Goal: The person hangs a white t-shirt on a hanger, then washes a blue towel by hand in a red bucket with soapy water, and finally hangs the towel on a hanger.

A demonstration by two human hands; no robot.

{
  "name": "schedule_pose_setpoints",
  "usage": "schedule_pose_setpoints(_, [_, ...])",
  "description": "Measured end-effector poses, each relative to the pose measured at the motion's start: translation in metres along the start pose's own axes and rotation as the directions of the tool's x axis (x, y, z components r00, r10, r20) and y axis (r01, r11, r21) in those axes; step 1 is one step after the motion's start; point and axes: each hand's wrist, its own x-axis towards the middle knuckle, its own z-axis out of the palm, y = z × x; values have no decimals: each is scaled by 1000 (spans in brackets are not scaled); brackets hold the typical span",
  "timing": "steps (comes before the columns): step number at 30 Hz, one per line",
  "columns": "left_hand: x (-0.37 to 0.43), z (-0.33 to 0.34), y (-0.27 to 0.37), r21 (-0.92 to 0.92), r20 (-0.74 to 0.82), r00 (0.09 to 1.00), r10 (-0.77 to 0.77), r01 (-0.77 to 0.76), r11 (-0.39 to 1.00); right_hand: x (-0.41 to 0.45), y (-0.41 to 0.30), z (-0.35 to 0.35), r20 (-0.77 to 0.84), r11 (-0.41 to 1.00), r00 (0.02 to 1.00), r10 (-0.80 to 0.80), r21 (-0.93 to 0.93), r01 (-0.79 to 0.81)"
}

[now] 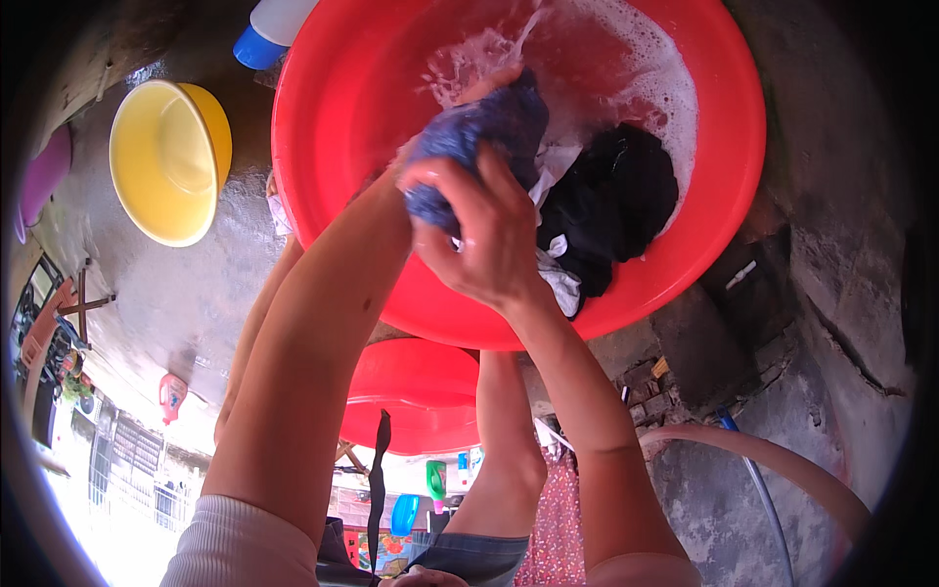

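A wet dark-blue cloth (477,139) is bunched between my two hands above a large red plastic basin (323,139). My left hand (490,83) is mostly hidden behind the cloth, its fingers showing at the far end. My right hand (484,235) grips the near end, thumb and fingers wrapped around it. Soapy water (587,66) with white foam fills part of the basin, and it splashes beyond my left hand. To the right of my hands, a soaked black garment (623,198) lies against the basin's side, with a whitish cloth (559,282) partly under it.
A yellow basin (165,161) stands on wet concrete at the left. Another red basin (411,396) sits below the large one. A blue-capped white container (260,48) is close to the rim at the top. A hose (770,455) curves along the right side. A pink bottle (173,396) stands farther left.
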Motion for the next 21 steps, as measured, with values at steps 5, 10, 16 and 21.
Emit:
schedule_pose_setpoints(5, [-64, 103, 13, -130, -488, 873, -24, -46, 990, 31, 113, -28, -231, 969, 960, 156, -151, -194])
schedule_pose_setpoints(10, [-114, 93, 80, 484, -433, 770, 468, -240, 842, -35, 249, -83, -229, 701, 665, 711, 154, -697])
schedule_pose_setpoints(16, [-89, 54, 63, 882, -125, 727, 676, -231, 412, -33, 252, -23, -507, 604, 661, 553, -302, -737])
schedule_pose_setpoints(21, [-45, 60, 2, 690, -311, 874, 372, -61, 721, -31, 243, -14, 160, 630, 804, 572, -714, -306])
